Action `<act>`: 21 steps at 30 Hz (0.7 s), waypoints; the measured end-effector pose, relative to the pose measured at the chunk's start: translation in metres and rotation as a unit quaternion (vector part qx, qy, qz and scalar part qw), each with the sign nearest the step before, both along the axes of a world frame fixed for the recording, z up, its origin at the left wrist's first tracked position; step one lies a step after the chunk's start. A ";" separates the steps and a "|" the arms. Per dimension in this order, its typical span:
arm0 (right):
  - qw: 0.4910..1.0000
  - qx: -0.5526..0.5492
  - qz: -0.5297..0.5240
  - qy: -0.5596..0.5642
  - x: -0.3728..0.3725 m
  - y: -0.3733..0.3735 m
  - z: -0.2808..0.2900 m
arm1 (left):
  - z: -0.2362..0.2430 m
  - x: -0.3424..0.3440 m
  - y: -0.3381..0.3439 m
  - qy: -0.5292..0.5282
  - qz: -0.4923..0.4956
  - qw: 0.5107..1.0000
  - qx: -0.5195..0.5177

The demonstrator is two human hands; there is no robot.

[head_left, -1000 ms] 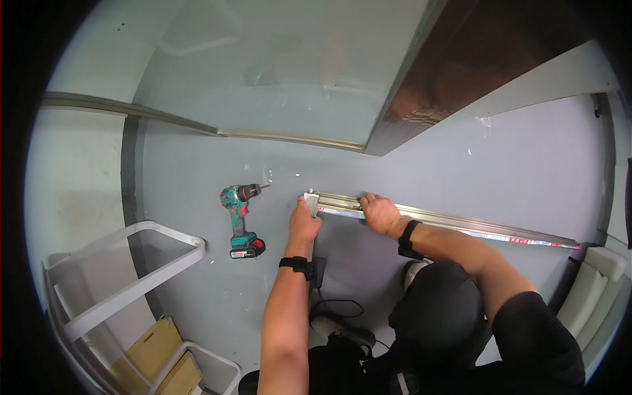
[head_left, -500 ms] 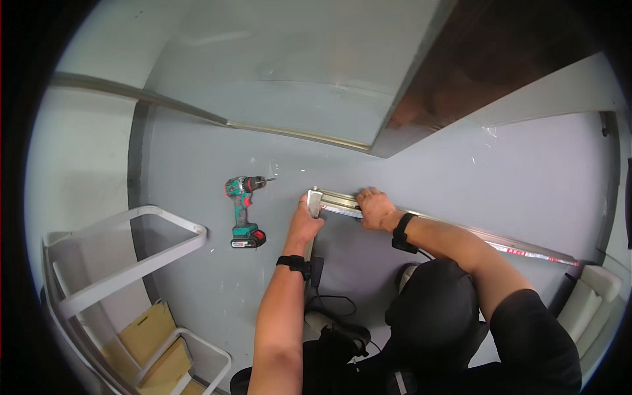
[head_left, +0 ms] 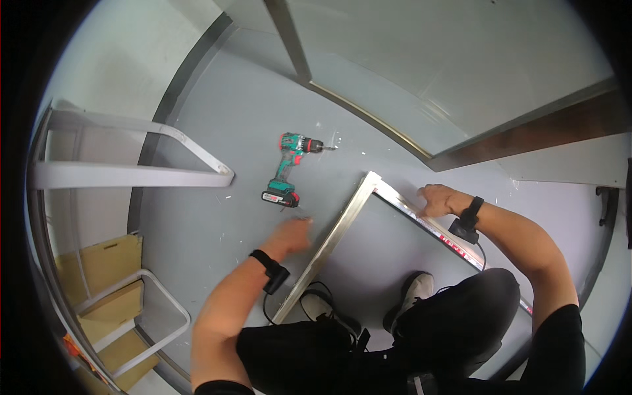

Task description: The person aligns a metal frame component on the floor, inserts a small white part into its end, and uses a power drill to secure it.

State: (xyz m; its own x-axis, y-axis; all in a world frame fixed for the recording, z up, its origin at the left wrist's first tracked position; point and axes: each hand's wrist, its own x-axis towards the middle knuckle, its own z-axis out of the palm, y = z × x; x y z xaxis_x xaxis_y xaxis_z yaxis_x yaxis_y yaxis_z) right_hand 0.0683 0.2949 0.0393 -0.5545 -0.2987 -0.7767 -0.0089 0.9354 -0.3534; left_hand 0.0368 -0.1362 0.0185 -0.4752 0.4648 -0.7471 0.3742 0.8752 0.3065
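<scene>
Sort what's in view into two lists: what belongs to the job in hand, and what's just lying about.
Seems part of the job:
- metal frame, two bars meeting at a corner, the right hand close by one
- cordless drill, on the floor, likely a tool for it

Seems just lying about:
- pale tubular stand, at left
- tan boards, by the stand

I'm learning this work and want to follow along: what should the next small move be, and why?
Perhaps lay the left hand on the silver frame's left rail to steady it: that hand looks empty and is near the rail, while the right hand is at the other rail.
</scene>
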 end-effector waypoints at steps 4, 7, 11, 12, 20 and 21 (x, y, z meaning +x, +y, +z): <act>0.997 0.009 -0.044 0.058 -0.002 -0.031 0.011 | 0.007 -0.038 -0.067 0.069 0.050 0.996 -0.006; 0.995 0.070 -0.047 0.055 -0.005 -0.042 0.007 | 0.011 -0.069 -0.078 0.077 0.153 0.985 0.031; 0.982 0.110 -0.103 0.113 0.000 -0.043 0.007 | 0.009 -0.093 -0.058 0.048 0.181 0.977 0.097; 0.982 0.113 -0.102 0.108 -0.005 -0.048 0.012 | 0.006 -0.095 -0.050 0.037 0.178 0.978 0.098; 0.969 0.160 -0.175 0.066 -0.018 -0.087 -0.033 | -0.026 -0.026 0.057 -0.120 0.061 0.985 0.108; 0.972 0.155 -0.148 0.095 -0.018 -0.084 -0.050 | -0.033 -0.009 0.066 -0.136 0.088 0.979 0.127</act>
State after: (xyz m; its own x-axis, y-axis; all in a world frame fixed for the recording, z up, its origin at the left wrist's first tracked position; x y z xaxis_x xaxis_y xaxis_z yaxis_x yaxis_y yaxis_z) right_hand 0.0505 0.2111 -0.0107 -0.7223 0.1276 -0.6797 0.2388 0.9684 -0.0720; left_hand 0.0281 -0.0704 -0.0142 -0.3637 0.5814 -0.7278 0.0987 0.8009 0.5905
